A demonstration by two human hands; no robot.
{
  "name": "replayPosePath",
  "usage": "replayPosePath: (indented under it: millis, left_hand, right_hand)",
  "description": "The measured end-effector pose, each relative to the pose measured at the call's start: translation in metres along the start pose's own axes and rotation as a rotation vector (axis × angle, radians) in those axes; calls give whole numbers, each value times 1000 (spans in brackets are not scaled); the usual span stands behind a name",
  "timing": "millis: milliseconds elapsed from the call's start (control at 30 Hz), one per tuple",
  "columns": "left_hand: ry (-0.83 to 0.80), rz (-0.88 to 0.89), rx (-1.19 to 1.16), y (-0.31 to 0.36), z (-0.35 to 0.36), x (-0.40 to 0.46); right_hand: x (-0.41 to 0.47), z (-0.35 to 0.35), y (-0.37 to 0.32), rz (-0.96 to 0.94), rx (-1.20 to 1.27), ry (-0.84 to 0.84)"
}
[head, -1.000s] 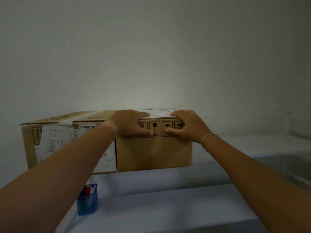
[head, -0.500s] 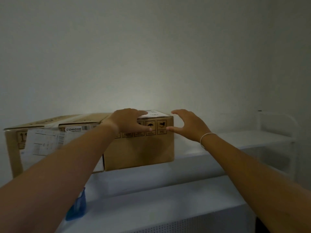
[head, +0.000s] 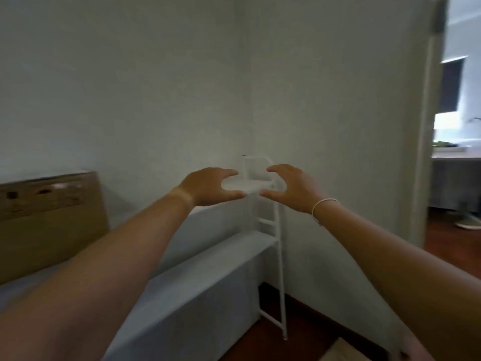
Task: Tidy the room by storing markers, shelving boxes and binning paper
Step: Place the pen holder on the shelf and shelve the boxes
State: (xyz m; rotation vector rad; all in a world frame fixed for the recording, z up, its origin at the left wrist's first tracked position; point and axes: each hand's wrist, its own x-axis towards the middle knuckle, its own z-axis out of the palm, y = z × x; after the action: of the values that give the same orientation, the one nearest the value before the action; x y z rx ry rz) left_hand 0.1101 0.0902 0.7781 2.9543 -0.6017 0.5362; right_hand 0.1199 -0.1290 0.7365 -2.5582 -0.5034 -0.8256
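Note:
A brown cardboard box stands on the upper board of a white shelf unit, at the far left of the view. My left hand and my right hand are held out in front of me, well to the right of the box, near the shelf's right end. Both hands are empty, with fingers curved and apart, palms facing each other. A thin white band circles my right wrist.
The shelf's white metal end frame stands in the room's corner. An open doorway on the right leads to a brighter room. Dark wooden floor lies below, with a pale object at the bottom edge.
Both hands have let go of the box and now hover empty. The view has swung to the right, so the box sits at the left edge and the doorway appears.

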Motion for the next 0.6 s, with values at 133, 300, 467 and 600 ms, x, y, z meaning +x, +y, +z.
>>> replayPosePath:
  millis: [133, 300, 467, 600]
  left_hand:
    - [-47, 156, -164, 92, 60, 24]
    - [-186, 329, -319, 205, 127, 32]
    - [-293, 441, -421, 288, 175, 24]
    - [-420, 496, -504, 343, 222, 18]
  right_hand:
    - [-81, -47, 79, 178, -142, -23]
    - [-183, -102, 150, 430, -280, -14]
    - [-266, -129, 194, 609, -335, -26]
    - [-324, -130, 228, 755, -337, -66]
